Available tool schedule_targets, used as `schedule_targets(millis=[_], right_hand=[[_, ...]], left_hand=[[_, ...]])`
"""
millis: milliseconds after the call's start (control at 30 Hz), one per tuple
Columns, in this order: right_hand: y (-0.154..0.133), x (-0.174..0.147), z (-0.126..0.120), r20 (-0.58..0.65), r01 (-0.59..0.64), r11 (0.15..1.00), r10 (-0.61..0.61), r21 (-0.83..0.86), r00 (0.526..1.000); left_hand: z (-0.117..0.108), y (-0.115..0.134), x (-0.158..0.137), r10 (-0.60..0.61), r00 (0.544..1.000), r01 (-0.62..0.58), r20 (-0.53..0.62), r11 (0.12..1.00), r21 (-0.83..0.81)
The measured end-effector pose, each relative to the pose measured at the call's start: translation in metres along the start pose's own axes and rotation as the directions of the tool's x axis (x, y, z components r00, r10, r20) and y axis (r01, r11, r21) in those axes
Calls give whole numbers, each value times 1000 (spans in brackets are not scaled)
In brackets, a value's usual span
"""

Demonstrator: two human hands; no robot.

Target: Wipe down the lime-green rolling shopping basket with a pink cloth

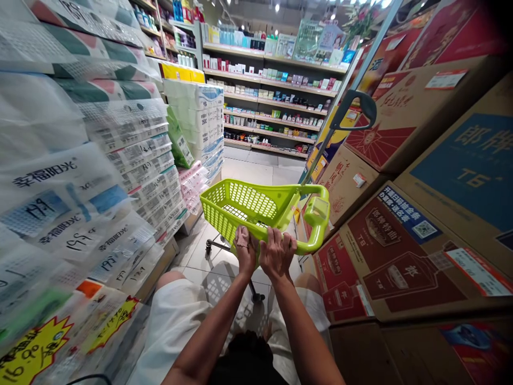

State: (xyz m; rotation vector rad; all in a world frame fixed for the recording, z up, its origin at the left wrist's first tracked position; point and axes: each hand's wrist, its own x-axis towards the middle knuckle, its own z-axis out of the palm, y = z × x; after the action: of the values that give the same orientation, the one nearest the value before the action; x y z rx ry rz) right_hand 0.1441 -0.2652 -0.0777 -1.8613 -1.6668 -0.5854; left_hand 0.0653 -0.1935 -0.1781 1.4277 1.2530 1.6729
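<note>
A lime-green shopping cart (256, 206) with perforated basket walls stands sideways in front of me, its basket to the left. My left hand (246, 254) is closed at the near side of the basket, with a small crumpled pinkish-brown cloth (241, 236) under its fingers. Just to the right, my right hand (277, 251) has its fingers hooked over the cart's near rim. From the cart's right side a grey pole rises to a dark loop handle (355, 111). Nothing shows inside the visible part of the basket. Dark casters (256, 298) touch the tiled floor below.
Tall stacks of wrapped tissue packs (132, 128) line the left side. Printed cardboard cartons (404, 256) are piled close on the right. Across the aisle's end stands a shelf unit (276, 80) with small boxes and bottles. Pale floor tiles (256, 166) run between.
</note>
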Motion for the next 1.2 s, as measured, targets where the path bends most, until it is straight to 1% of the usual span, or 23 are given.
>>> schedule_targets(millis=[100, 200, 267, 333, 400, 433, 500, 567, 633, 700, 767, 833, 900, 967, 1000, 1067, 1133, 1200], right_hand=[[3, -1, -1, 6, 11, 1000, -11, 0, 1000], [6, -3, -3, 12, -6, 1000, 6, 8, 1000], [9, -3, -4, 15, -15, 1000, 14, 21, 1000], [13, -4, -5, 6, -19, 999, 19, 34, 1000], [18, -6, -6, -8, -18, 999, 18, 45, 1000], [20, -7, -8, -9, -18, 999, 18, 51, 1000], [24, -8, -11, 2, -18, 998, 18, 64, 1000], [26, -9, -15, 12, -28, 997, 27, 79, 1000], [28, -10, -17, -3, -37, 994, 38, 98, 999], [29, -10, -17, -23, -42, 992, 45, 116, 999], [29, -10, -16, -39, -44, 992, 49, 122, 998], [29, -10, -17, -51, -42, 991, 49, 126, 998], [30, -10, -21, -51, -41, 987, 49, 153, 998], [31, -11, -27, -17, -34, 979, 38, 199, 999], [33, -11, -29, 8, -34, 975, 33, 218, 999], [36, -11, -34, 50, -41, 971, 30, 235, 998], [39, -11, -35, 49, -49, 969, 38, 240, 998], [41, -10, -33, 29, -52, 969, 46, 242, 999]], left_hand=[[-4, -1, 1, 109, 993, -111, 42, 991, 75], [-15, -12, -8, 100, 986, -115, 132, 988, 106], [-20, -13, -11, 81, 985, -97, 150, 990, 101], [-19, -5, -9, 109, 989, -116, 103, 991, 68], [-11, 9, -6, 188, 981, -189, 45, 982, 26], [-7, 15, -7, 238, 970, -238, 42, 971, 12], [0, 19, -13, 324, 941, -327, 100, 945, 10], [1, 9, -27, 361, 914, -372, 184, 928, 28], [-4, -8, -44, 339, 913, -359, 227, 932, 53], [-9, -22, -57, 306, 923, -330, 233, 941, 74], [-9, -25, -62, 318, 921, -345, 224, 934, 94], [-2, -19, -59, 391, 897, -419, 207, 902, 107], [8, -13, -56, 490, 850, -515, 193, 850, 113], [15, -16, -59, 556, 809, -583, 191, 801, 135], [14, -23, -64, 573, 795, -603, 200, 783, 151], [7, -44, -79, 566, 782, -614, 262, 770, 170], [-6, -67, -96, 496, 790, -574, 360, 804, 154], [-15, -80, -105, 363, 839, -449, 406, 883, 140]])
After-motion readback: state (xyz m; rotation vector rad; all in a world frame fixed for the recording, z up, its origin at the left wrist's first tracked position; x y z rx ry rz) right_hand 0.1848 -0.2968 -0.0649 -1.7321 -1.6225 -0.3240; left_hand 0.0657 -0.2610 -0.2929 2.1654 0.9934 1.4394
